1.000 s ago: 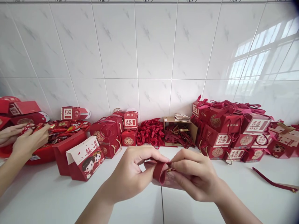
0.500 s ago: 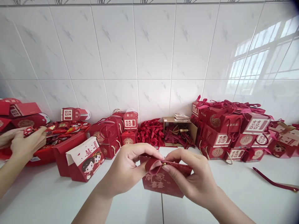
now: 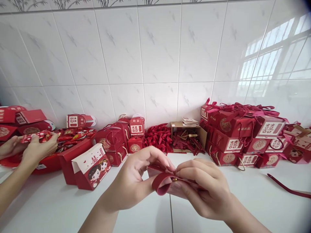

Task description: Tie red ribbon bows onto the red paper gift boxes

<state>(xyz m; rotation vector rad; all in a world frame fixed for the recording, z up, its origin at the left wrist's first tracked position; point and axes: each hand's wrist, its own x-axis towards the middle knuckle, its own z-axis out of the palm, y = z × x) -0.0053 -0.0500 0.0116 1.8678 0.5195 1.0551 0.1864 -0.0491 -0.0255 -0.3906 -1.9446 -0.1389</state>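
Between my hands is a small dark red gift box (image 3: pixel 178 192), held up over the white tabletop and tilted, with its top edge towards me. A red strap (image 3: pixel 159 182) curls in a loop at that edge, with a small gold stud (image 3: pixel 174 179) beside it. My left hand (image 3: pixel 131 183) is closed on the box's left top corner, thumb against the loop. My right hand (image 3: pixel 206 187) pinches the top edge and the strap near the stud. Fingers cover much of the box.
Behind stand stacked red boxes (image 3: pixel 233 126), a pile of red ribbons (image 3: pixel 159 137) and a carton (image 3: pixel 202 137) of straps. Left are printed gift boxes (image 3: pixel 93 168). Another person's hands (image 3: pixel 36 149) hold a red packet over a red basin (image 3: pixel 52 163). A loose strap (image 3: pixel 286 189) lies right.
The box has tipped so its printed front no longer shows, and the strap loop faces me more. My right fingers have closed further over the top edge. The view has shifted slightly.
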